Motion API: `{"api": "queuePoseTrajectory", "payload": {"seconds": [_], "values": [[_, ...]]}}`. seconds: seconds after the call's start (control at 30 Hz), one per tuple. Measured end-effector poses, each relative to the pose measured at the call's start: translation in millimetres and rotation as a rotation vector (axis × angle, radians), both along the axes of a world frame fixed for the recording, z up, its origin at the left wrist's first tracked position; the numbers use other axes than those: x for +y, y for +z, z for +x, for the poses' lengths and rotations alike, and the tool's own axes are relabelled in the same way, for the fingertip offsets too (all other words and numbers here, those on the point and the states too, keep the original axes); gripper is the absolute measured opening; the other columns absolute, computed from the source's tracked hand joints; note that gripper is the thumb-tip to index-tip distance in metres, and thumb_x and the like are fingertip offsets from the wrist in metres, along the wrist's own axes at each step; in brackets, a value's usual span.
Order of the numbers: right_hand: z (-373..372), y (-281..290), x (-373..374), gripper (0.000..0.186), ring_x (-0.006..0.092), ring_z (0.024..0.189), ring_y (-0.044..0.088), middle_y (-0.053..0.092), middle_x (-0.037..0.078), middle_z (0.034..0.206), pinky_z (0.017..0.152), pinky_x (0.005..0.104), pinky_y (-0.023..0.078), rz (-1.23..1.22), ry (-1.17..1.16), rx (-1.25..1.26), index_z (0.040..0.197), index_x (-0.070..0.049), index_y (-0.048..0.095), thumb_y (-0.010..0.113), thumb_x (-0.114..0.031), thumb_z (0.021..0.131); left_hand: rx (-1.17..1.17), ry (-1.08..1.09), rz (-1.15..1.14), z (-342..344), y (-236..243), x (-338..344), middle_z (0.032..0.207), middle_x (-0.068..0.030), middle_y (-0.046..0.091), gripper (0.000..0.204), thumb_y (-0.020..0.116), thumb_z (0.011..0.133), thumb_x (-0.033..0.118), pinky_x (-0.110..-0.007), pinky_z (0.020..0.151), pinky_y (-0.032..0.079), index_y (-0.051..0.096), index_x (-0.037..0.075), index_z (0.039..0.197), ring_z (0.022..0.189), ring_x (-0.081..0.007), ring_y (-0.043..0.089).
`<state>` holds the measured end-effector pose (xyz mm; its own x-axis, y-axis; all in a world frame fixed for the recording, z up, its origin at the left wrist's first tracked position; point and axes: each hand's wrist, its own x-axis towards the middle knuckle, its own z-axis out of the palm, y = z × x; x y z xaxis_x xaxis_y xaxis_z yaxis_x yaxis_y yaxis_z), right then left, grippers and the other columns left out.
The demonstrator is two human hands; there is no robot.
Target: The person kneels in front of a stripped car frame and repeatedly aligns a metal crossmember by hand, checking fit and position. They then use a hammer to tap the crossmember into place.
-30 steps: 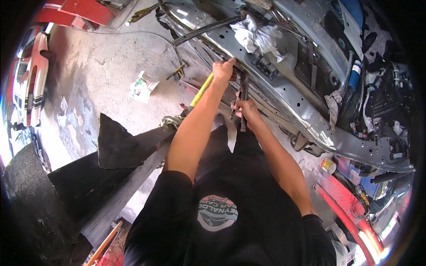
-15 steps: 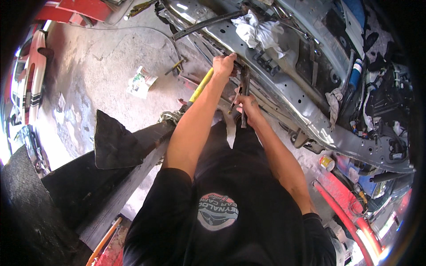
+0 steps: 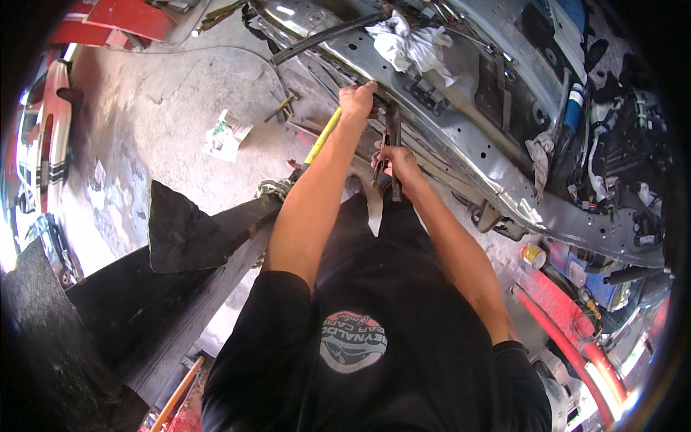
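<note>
My left hand (image 3: 357, 102) is closed at the near edge of a grey metal car body frame (image 3: 471, 147). Whatever it grips is hidden behind the fingers. A yellow bar (image 3: 324, 137) slants down from beside that hand, partly behind my left forearm. Closer to me, my right hand (image 3: 400, 163) is closed, its fingers around a slim dark tool (image 3: 378, 169) with a brass-coloured lower end. Right beside it, a dark metal bar (image 3: 394, 129) runs down from the frame's edge, passing by the right hand's fingers.
White rags (image 3: 409, 45) lie on the frame. A chain (image 3: 275, 189) wraps a dark beam (image 3: 209, 288) at left. Paper (image 3: 227, 137) and a T-shaped tool (image 3: 279, 108) are on the floor. A yellow can (image 3: 533, 255) and red metal arms (image 3: 558, 324) stand at right.
The whole view has shifted slightly. Both hands stay closed in nearly the same places against the frame, and nothing has visibly been let go or taken up.
</note>
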<state>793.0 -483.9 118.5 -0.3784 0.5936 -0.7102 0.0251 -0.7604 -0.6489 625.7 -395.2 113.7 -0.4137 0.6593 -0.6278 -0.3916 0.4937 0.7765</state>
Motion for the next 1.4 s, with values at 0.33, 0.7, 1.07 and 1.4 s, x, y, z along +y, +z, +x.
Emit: {"api": "queuePoseTrajectory", "payload": {"seconds": [0.33,0.7,1.07,1.4], "values": [[-3,0,2,0.042,0.0229,0.086,0.065,0.062,0.011,0.090,0.080,0.0332,0.050,0.001,0.012,0.000,0.121,0.004,0.053,0.058,-0.006,0.080,-0.004,0.022,0.054,1,3,-2,0.065,-0.0135,0.063,0.034,0.077,0.090,0.026,-0.039,0.041,0.049,0.066,-0.005,0.082,0.048,-0.0251,0.061],[-4,9,4,0.032,0.0222,0.076,0.068,0.064,0.008,0.084,0.070,0.0335,0.050,0.021,0.039,-0.093,0.113,0.001,0.060,0.059,-0.008,0.083,-0.034,0.058,0.020,6,4,1,0.074,-0.0116,0.066,0.020,0.075,0.088,0.015,-0.036,0.042,0.043,0.067,-0.003,0.090,0.048,-0.0217,0.055],[-6,18,4,0.037,0.0189,0.073,0.071,0.068,0.005,0.083,0.061,0.0303,0.045,0.070,0.079,-0.152,0.118,0.001,0.063,0.060,-0.014,0.085,-0.020,0.079,0.034,5,-3,2,0.072,-0.0092,0.064,0.026,0.077,0.085,0.016,-0.039,0.054,0.044,0.064,-0.004,0.075,0.059,-0.0203,0.058],[-7,19,5,0.031,0.0184,0.070,0.069,0.068,0.005,0.081,0.061,0.0305,0.045,0.081,0.095,-0.152,0.114,-0.002,0.064,0.062,-0.018,0.087,0.070,0.051,0.021,2,-21,10,0.071,-0.0106,0.063,0.021,0.075,0.089,0.014,-0.037,0.042,0.043,0.065,-0.003,0.082,0.051,-0.0218,0.058]]}}
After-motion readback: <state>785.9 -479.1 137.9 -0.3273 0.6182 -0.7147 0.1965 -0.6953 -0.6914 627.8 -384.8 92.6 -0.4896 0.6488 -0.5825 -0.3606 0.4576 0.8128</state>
